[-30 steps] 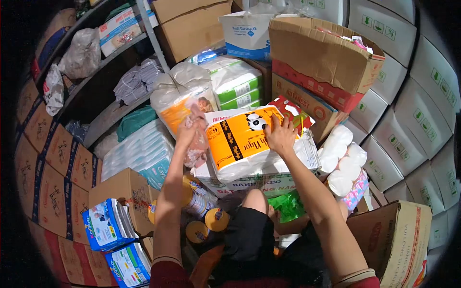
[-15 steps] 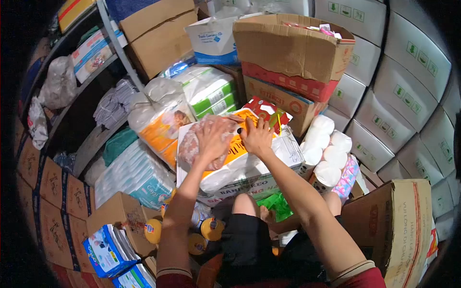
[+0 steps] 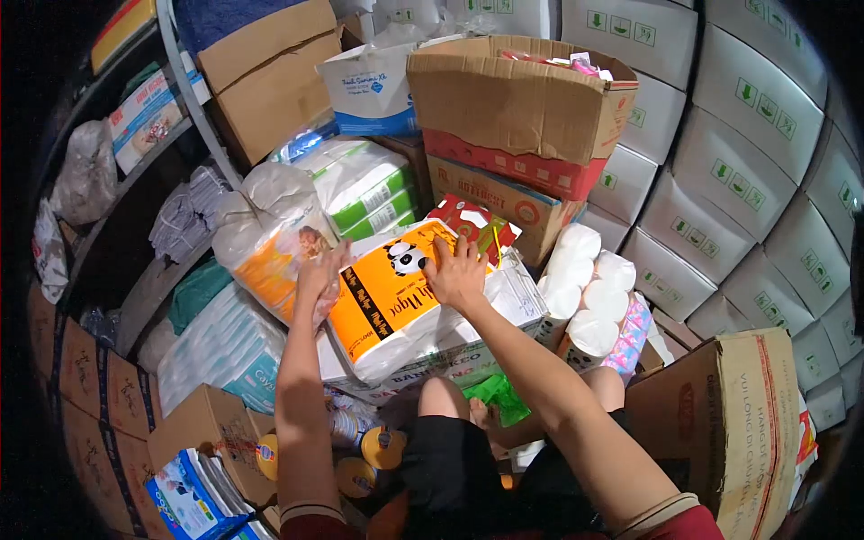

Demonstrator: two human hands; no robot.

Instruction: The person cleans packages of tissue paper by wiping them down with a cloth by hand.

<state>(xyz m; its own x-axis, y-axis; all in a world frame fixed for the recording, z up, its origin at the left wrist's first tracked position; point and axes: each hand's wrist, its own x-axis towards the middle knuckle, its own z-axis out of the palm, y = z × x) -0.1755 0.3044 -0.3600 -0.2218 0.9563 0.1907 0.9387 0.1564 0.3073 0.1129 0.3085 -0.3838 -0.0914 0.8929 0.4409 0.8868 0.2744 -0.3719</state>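
An orange tissue pack [image 3: 382, 292] with a panda picture lies at a tilt on a white printed carton [image 3: 522, 306] in front of my knees. My right hand [image 3: 456, 277] rests on the pack's upper right part, fingers spread and bent, touching its top. At the pack's left edge is my left hand [image 3: 317, 281], its fingers closed around part of a pinkish clear plastic bag [image 3: 330, 292]. Most of that bag is hidden behind the hand and the pack. Just beyond my left hand leans a plastic-wrapped orange-and-white pack [image 3: 274, 247]. A red box [image 3: 472, 220] sits behind the orange pack.
White paper rolls [image 3: 594, 328] stand on the right, near an open brown carton [image 3: 711, 405]. White boxes [image 3: 747, 117] are stacked behind. To the left are a blue-white wrapped pack [image 3: 225, 346], yellow-lidded containers [image 3: 382, 447] and a metal shelf [image 3: 171, 144].
My left hand has moved left and drawn the pinkish bag off the orange pack, uncovering its panda print. My right hand stays on the pack. The view has shifted slightly.
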